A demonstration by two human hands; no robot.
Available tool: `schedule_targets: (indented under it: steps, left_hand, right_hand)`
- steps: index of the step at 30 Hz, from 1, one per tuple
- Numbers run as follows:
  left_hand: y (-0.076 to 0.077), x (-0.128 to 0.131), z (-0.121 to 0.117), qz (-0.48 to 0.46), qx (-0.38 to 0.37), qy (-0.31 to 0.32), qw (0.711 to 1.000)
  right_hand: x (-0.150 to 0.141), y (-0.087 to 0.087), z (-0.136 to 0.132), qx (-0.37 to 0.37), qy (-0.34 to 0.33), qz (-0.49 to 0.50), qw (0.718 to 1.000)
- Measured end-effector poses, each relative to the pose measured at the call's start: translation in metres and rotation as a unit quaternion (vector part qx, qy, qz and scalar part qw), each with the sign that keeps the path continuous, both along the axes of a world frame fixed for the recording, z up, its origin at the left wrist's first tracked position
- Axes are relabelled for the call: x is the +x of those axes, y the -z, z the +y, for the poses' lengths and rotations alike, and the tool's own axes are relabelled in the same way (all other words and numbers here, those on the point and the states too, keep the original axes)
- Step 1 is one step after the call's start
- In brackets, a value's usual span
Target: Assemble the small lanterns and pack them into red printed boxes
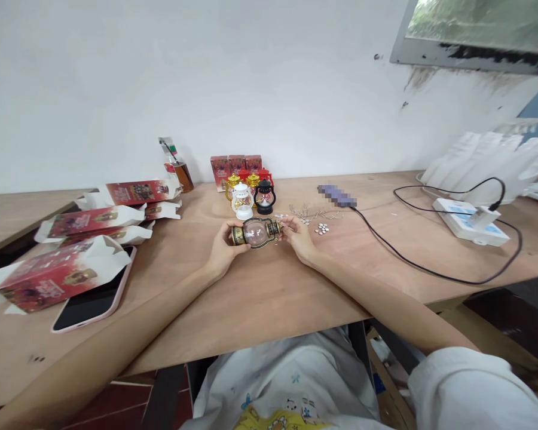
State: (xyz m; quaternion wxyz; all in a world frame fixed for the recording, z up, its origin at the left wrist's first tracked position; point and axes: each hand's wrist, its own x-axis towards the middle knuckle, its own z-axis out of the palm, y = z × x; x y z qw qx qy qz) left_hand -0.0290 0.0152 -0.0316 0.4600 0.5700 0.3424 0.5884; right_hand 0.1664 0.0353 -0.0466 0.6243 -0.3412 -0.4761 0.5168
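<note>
A wooden surface (269,298) with a brownish, pale-streaked top runs along a white wall (233,71); below its front edge at left, dark red floor tiles (121,400) show. At the far left, red-and-white boxes (54,280) lie with their flaps open, the nearest overlapping a dark-screened phone (94,301) in a pink case. A bottle (182,175) of amber liquid stands beyond them near the wall. Next comes the left hand (226,246), wrapped around the base of a bronze-coloured lantern (255,233), which lies on its side just above or on the surface; I cannot tell which. Behind it, white, black, gold and red lanterns (242,202) stand upright in a cluster before small red boxes (219,171). The right hand (298,239) has its fingertips closed on the bronze lantern's capped end. Beyond that hand lie thin metal pieces (305,212) and small silver discs (323,228). Further right, a black cable (385,240) loops from a pixelated purplish object (338,195) to a white power strip (470,222). White stacked pieces (479,158) lean behind it, and a grey-framed window (484,27) sits above.
</note>
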Motion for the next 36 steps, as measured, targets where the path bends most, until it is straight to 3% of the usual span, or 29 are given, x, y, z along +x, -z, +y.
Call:
schedule_targets:
  steps: [20, 36]
  left_hand:
    - [0.0048, -0.0021, 0.006, -0.022, 0.009, -0.036, 0.999]
    - [0.0027, -0.002, 0.0043, -0.013, -0.007, -0.028, 0.999]
  right_hand:
    - [0.0013, -0.0059, -0.004, 0.024, 0.014, 0.01, 1.0]
    - [0.0055, -0.0024, 0.0011, 0.028, 0.067, -0.024, 0.997]
